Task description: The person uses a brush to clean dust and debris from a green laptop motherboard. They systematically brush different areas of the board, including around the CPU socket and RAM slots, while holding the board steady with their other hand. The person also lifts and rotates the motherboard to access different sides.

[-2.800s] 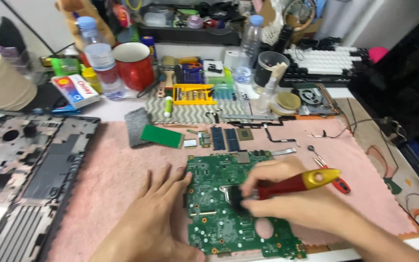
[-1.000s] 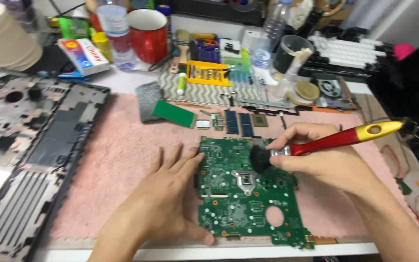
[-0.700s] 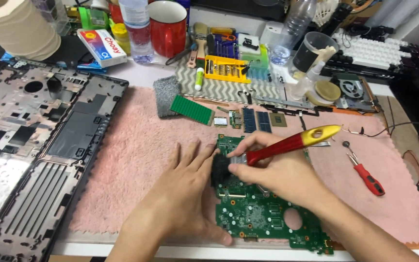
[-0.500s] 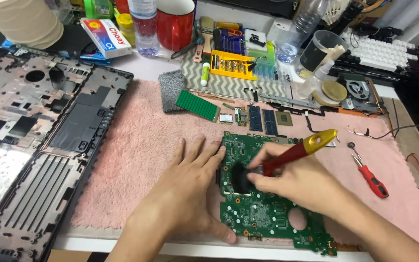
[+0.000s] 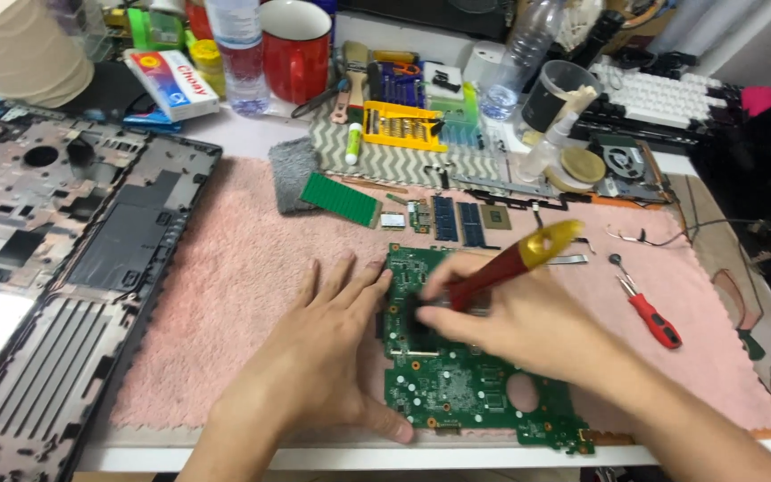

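1. A pink fluffy cloth point(image 5: 243, 295) is spread over most of the desk, and nearly everything else is laid on it or along its far edge
2. A stripped laptop chassis point(image 5: 55, 268), dark and ribbed, is seen lying flat at the left, just beside the cloth
3. A green circuit board point(image 5: 457, 384) is laid flat on the near part of the cloth, with a round hole near its lower right corner
4. The left hand point(image 5: 314, 357) is pressed flat on the cloth against the board's left edge, fingers spread wide, fingertips and thumb touching the board; nothing is gripped by it
5. The right hand point(image 5: 519, 326) is closed round a brush point(image 5: 493, 272) with a red handle and a yellow end; the dark bristles are set down on the upper left part of the board, and the handle is tilted up to the right
6. A red mug point(image 5: 296, 49) is stood at the far edge, next to a clear plastic bottle point(image 5: 236, 54)
7. A yellow screwdriver-bit case point(image 5: 392, 125) is laid on a zigzag-patterned mat behind the cloth
8. A red-handled screwdriver point(image 5: 644, 308) is left on the cloth, to the right of the hands and apart from them
9. Two memory modules point(image 5: 457, 219) are placed side by side just beyond the board
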